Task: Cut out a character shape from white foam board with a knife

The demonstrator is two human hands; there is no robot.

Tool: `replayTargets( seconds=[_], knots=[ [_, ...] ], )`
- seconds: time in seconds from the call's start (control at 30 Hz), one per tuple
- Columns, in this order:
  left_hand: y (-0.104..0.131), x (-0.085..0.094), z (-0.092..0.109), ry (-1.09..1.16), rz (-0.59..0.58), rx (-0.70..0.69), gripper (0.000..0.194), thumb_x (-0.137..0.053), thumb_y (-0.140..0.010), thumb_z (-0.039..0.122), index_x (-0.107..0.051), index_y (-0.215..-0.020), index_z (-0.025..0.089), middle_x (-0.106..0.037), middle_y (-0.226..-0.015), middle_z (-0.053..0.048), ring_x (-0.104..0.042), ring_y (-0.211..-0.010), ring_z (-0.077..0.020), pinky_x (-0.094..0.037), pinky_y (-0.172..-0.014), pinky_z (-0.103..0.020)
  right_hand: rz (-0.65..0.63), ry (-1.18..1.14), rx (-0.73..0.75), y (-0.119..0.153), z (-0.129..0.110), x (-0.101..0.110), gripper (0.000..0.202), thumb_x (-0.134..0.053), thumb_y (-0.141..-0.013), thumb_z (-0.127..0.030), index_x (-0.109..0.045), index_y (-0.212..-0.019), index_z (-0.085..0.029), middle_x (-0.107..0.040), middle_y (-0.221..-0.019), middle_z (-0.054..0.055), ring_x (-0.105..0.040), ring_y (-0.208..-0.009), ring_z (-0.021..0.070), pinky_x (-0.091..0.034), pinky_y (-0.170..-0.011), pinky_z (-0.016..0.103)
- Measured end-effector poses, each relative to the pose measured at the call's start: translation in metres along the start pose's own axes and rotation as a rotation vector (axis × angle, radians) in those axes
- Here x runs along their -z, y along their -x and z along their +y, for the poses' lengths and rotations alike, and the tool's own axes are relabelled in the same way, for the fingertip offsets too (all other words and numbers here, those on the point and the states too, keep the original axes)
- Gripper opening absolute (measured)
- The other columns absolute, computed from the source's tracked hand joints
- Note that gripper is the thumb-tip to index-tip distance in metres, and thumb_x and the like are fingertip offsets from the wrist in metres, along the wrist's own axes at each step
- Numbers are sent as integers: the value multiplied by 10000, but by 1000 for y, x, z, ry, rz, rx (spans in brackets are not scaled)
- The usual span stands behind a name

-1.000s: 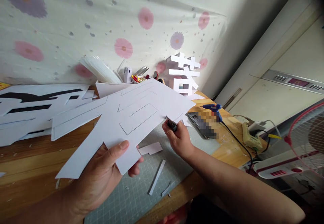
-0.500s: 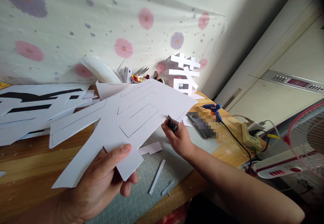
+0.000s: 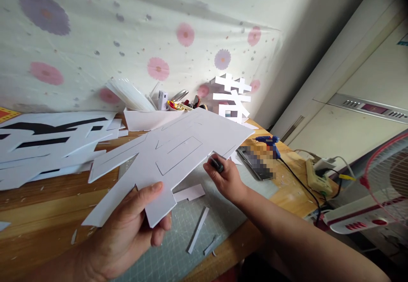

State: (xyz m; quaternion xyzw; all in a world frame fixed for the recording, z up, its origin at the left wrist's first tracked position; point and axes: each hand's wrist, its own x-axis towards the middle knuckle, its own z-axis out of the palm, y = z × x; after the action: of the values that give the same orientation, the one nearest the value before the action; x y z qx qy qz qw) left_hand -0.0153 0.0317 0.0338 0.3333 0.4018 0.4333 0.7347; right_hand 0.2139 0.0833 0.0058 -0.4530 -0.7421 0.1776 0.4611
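Observation:
A large white board (image 3: 191, 163) with pencilled outlines and partly cut edges is tilted above a grey-green cutting mat (image 3: 223, 227). My left hand (image 3: 134, 222) grips its near end, thumb on top and fingers beneath. Closed around a small dark tool (image 3: 216, 163), my right hand (image 3: 225, 178) is at the board's right edge, beside a notch. The tool looks like a cutter; its blade is hard to make out. White offcuts (image 3: 197, 231) lie on the mat below.
White sheets with black shapes (image 3: 47, 146) lie at left. Behind stand a white box (image 3: 143, 120) of tools and a white cut-out character (image 3: 231, 97). At right are a blue glue gun (image 3: 267, 140), a partly blurred phone-like object (image 3: 251, 163), a power strip (image 3: 318, 178) and a fan (image 3: 389, 171).
The view has shifted, so most things appear slightly lower. The board has turned a little in my left hand. My right hand's tool has tilted slightly at the edge, its blade now less visible.

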Motion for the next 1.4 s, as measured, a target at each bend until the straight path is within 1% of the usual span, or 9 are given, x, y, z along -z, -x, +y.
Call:
replayTargets(
  seconds=[0.1,0.17,0.5,0.63,0.73,0.93,1.07,1.23,1.4],
  knots=[
    [0,-1,0,29,40,-9,422,-938,-557,502,-656,-639,199,-542,-417,43,-475,-345,-95,-374,-350,-174,45,75,77,2,1,-3,182,-566,-897,-342,-494,-773,-229,-517,-642,-22,-446,-585,131,-370,-575,262],
    [-1,0,-1,41,46,-8,408,-928,-588,476,-637,-637,195,-553,-440,43,-489,-366,-94,-392,-365,-173,71,93,95,2,1,-4,165,-564,-899,-329,-504,-781,-229,-531,-651,-18,-457,-591,133,-375,-578,261],
    [-1,-3,-1,52,-5,-33,406,-925,-600,471,-626,-593,196,-536,-422,36,-471,-357,-94,-397,-361,-178,173,64,-16,-2,1,-4,164,-540,-883,-344,-479,-784,-229,-517,-645,-28,-433,-585,130,-378,-576,262],
    [2,-3,-3,26,-16,-52,465,-919,-607,506,-587,-528,189,-566,-435,10,-472,-372,-98,-417,-370,-189,191,51,-68,-1,3,-8,183,-546,-890,-361,-473,-786,-229,-518,-648,-31,-440,-591,130,-376,-580,262],
    [2,-4,-5,26,-21,-51,423,-917,-617,506,-636,-574,193,-576,-448,11,-475,-382,-100,-418,-372,-186,193,17,-89,0,0,-10,200,-539,-896,-380,-474,-783,-228,-508,-633,-35,-436,-583,128,-379,-574,259],
    [10,-8,-4,-22,-27,-32,516,-892,-642,559,-582,-483,180,-547,-428,10,-481,-379,-94,-412,-388,-181,147,-22,-142,-1,-6,-11,268,-536,-906,-430,-478,-743,-225,-463,-581,-43,-410,-543,124,-377,-543,263],
    [12,-6,-6,-33,-24,-32,499,-871,-686,554,-611,-489,177,-545,-435,11,-484,-384,-82,-405,-406,-171,115,-37,-141,-2,-6,-9,305,-532,-910,-462,-475,-722,-228,-477,-576,-32,-430,-541,131,-384,-537,271],
    [2,4,-12,-61,-55,-68,495,-851,-706,554,-596,-497,186,-518,-415,10,-421,-359,-87,-380,-362,-187,54,-96,-195,-2,-3,-9,312,-540,-903,-487,-464,-737,-234,-455,-570,-37,-433,-534,134,-391,-522,275],
    [5,-2,-6,-94,-52,-65,467,-850,-702,559,-636,-536,179,-484,-407,26,-391,-359,-70,-365,-366,-172,-29,-205,-248,-2,-6,-6,310,-572,-888,-506,-469,-780,-234,-454,-554,-53,-444,-511,128,-384,-486,263]
  ],
)
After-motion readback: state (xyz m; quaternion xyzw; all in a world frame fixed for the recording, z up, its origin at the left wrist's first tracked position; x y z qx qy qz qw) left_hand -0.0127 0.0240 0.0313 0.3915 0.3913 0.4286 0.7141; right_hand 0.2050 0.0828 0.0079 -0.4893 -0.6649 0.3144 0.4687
